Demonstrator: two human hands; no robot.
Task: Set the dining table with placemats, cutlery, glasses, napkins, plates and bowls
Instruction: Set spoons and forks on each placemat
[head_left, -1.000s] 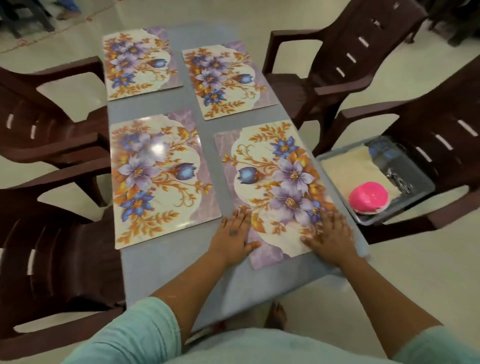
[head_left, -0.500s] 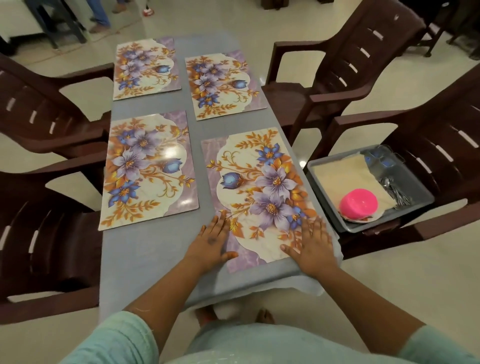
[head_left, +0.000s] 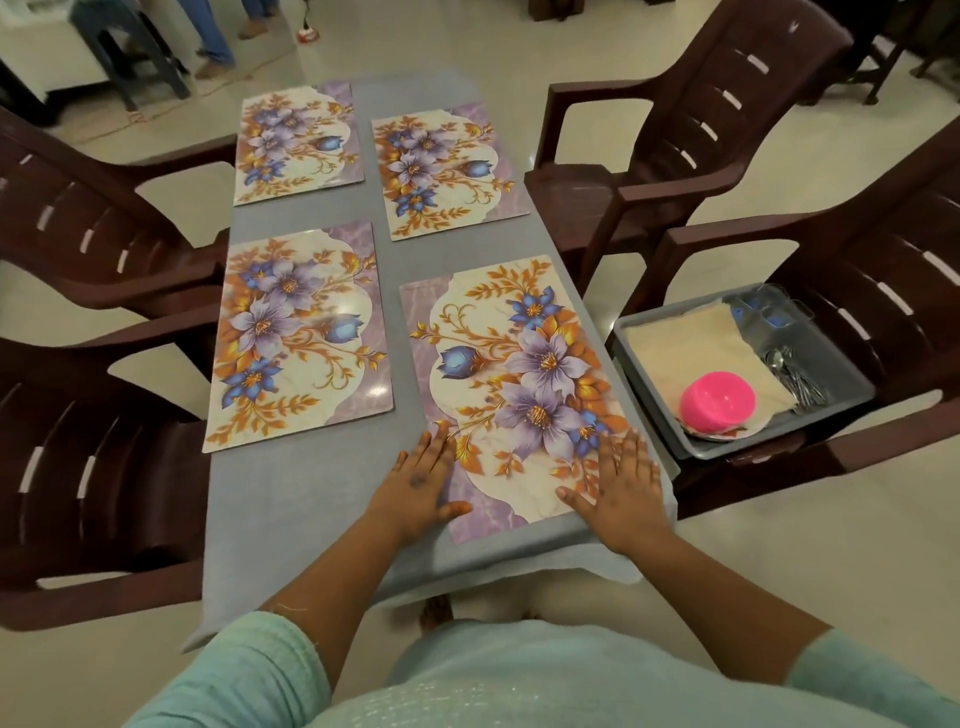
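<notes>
Several floral placemats lie in two columns on the grey-clothed table (head_left: 322, 488). The near right placemat (head_left: 519, 384) has both my hands flat on its near end. My left hand (head_left: 421, 483) presses its near left corner with straight fingers. My right hand (head_left: 621, 483) lies spread on its near right corner. The other placemats sit at near left (head_left: 296, 332), far left (head_left: 296, 143) and far right (head_left: 441, 169). A grey tub (head_left: 696, 447) on the chair to my right holds beige napkins (head_left: 691, 353), an upturned pink bowl (head_left: 719, 402) on plates, spoons (head_left: 789, 374) and glasses (head_left: 769, 312).
Brown plastic chairs stand on both sides: two on the left (head_left: 78, 431), two on the right (head_left: 701, 130). The tub chair (head_left: 883, 291) is close to the table's right edge. A person's legs (head_left: 218, 36) and a stool show at the far left.
The view has tilted and the whole table sits higher and more centred. Both hands stay flat on the near end of the near right placemat, which looks slightly straighter.
</notes>
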